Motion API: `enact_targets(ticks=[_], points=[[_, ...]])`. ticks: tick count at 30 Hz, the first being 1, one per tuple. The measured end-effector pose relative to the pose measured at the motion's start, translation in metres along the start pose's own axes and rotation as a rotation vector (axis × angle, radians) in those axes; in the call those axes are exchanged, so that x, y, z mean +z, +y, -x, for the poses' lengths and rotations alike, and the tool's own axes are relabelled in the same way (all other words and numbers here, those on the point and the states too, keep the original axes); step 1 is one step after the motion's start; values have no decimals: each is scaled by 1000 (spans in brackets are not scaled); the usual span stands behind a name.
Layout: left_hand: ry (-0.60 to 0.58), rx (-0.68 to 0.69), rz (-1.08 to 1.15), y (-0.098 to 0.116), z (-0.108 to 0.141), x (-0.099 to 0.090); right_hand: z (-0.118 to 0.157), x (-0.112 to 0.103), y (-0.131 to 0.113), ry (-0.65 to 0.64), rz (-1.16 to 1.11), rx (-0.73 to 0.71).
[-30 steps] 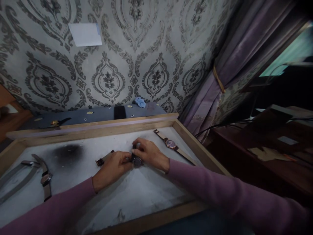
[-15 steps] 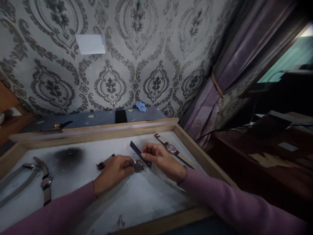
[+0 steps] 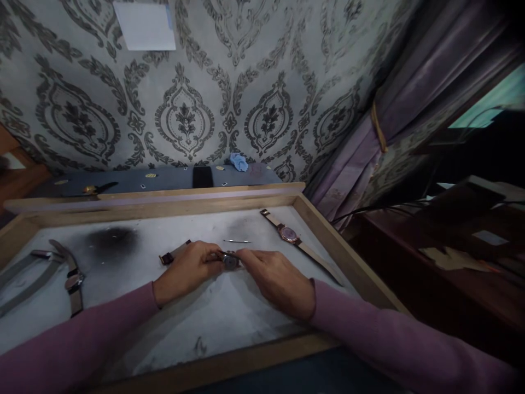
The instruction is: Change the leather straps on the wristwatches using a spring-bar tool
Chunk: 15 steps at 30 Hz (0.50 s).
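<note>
My left hand (image 3: 188, 273) is closed on a small round wristwatch (image 3: 230, 262), pinching it at its left side. My right hand (image 3: 279, 276) meets it from the right, fingers pressed together on a dark flat strip (image 3: 229, 253); mostly hidden now, the strip lies along the watch's upper edge. Behind the fingers a thin metal tool (image 3: 237, 241) lies on the white tray surface (image 3: 197, 312). A dark strap piece with a buckle (image 3: 166, 258) sticks out beyond my left hand; whether it joins the held watch is hidden.
To the right lies a watch with a light-lined strap (image 3: 288, 234). Another watch (image 3: 74, 282) and grey straps (image 3: 33, 287) are at the left. A wooden rim (image 3: 348, 246) surrounds the tray. Behind it are a black phone-like slab (image 3: 203, 177) and a blue crumpled cloth (image 3: 238, 162).
My right hand has brought the dark strip down and left onto the watch, turning it edge-on. The thin metal tool now shows fully. The camera view has tilted down.
</note>
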<state>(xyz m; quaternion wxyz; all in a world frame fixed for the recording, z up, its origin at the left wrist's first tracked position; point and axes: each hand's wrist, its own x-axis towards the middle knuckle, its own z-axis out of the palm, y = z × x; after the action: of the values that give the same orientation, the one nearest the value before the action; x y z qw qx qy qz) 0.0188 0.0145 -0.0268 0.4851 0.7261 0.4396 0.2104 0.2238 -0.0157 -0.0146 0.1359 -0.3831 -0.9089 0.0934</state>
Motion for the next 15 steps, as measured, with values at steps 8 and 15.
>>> enact_targets(ticks=[8,15], points=[[4,-6,-63,1,-1,-1,-4,0,-4,-77,189,6],[-3,-24,-68,5,0,-2,-9,0,-7,-64,282,-37]])
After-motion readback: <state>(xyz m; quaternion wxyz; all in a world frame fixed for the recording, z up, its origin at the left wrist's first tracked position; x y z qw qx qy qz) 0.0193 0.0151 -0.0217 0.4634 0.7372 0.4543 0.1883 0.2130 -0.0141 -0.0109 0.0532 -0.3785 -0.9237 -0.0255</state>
